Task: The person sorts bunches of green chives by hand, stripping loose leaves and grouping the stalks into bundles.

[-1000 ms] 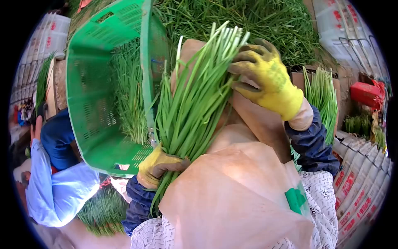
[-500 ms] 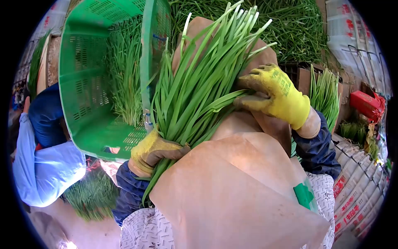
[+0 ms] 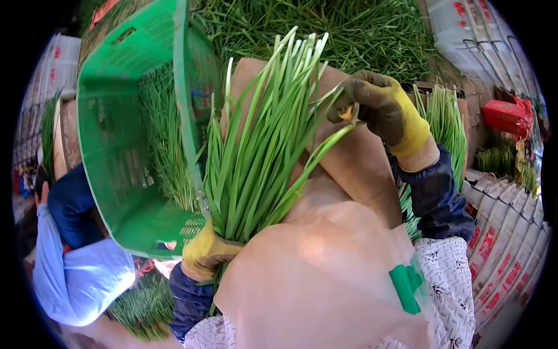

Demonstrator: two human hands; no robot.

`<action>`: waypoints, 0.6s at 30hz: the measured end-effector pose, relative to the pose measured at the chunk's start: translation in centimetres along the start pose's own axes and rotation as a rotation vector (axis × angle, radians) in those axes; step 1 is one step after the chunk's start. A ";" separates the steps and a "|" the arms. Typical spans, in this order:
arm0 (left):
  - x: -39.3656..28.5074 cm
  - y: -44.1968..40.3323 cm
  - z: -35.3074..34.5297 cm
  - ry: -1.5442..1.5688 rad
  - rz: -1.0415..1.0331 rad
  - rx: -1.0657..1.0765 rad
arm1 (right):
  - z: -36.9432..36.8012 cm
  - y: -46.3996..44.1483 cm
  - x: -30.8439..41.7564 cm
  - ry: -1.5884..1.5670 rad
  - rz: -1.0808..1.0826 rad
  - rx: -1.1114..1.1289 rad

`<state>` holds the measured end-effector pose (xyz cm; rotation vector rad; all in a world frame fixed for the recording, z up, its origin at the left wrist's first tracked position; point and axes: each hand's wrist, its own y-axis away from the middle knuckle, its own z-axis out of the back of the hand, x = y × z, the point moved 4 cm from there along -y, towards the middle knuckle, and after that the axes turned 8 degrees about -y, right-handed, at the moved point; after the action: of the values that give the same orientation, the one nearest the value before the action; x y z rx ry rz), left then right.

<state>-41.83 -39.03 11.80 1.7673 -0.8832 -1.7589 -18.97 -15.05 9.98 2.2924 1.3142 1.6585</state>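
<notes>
My left hand (image 3: 208, 251), in a yellow glove with a dark palm, is closed round the leafy lower end of a bunch of garlic chives (image 3: 261, 157). The bunch lies across my lap with its white stem ends pointing up and away. My right hand (image 3: 388, 110), in a matching glove, is closed at the right of the bunch and pinches the ends of a few chive stalks (image 3: 332, 143) pulled out sideways. A small yellow-orange patch shows at its fingertips; I cannot tell what it is. A tan apron sheet (image 3: 314, 273) covers my lap.
A green plastic crate (image 3: 181, 87) with chives inside stands on the left. Loose chives (image 3: 325, 29) lie heaped ahead. Upright chives (image 3: 444, 122) and a red package (image 3: 505, 118) are on the right. A person in a blue sleeve (image 3: 87, 279) sits at left.
My right hand has moved up from the bunch's side and now draws stalks out to the right. My left hand keeps its grip on the lower end. The view has shifted slightly.
</notes>
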 end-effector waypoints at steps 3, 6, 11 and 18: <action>0.8 -0.3 -0.1 0.052 0.027 0.005 | 2.4 -1.4 1.5 0.066 0.320 0.145; 1.6 -0.4 0.0 0.105 0.062 0.005 | 8.9 -4.1 4.5 -0.485 0.329 0.265; -2.1 0.3 0.2 -0.028 0.063 -0.079 | 20.3 -6.4 6.8 0.640 0.450 -0.737; -12.3 0.7 4.7 -0.509 0.189 -0.111 | -1.2 3.0 0.8 0.473 -0.178 0.587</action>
<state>-46.04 -29.96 20.46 1.1363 -1.0842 -2.1158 -18.07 -16.95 12.53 1.9773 2.2947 2.0357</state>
